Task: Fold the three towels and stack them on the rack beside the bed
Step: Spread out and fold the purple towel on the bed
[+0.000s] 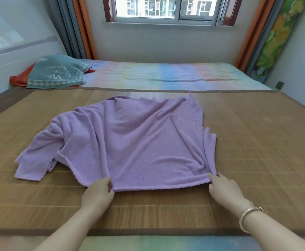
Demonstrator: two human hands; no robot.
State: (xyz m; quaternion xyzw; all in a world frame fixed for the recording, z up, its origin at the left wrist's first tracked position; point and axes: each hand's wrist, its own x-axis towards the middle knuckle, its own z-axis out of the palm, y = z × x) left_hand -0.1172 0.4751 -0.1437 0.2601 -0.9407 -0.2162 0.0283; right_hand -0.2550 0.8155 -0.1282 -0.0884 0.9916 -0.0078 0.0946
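A lilac towel (130,140) lies spread and wrinkled on the bamboo mat (257,142) in the middle of the bed, its left part bunched and doubled over. My left hand (99,192) pinches the towel's near edge at the left. My right hand (224,189) pinches the near right corner. At the far left of the bed a teal towel (57,73) with white lettering lies on top of a red-orange towel (18,80).
Beyond the mat the bed shows a pastel striped sheet (166,75). A window (166,9) with orange and grey curtains is on the far wall. A colourful rolled mat (282,33) leans at the right wall. No rack is in view.
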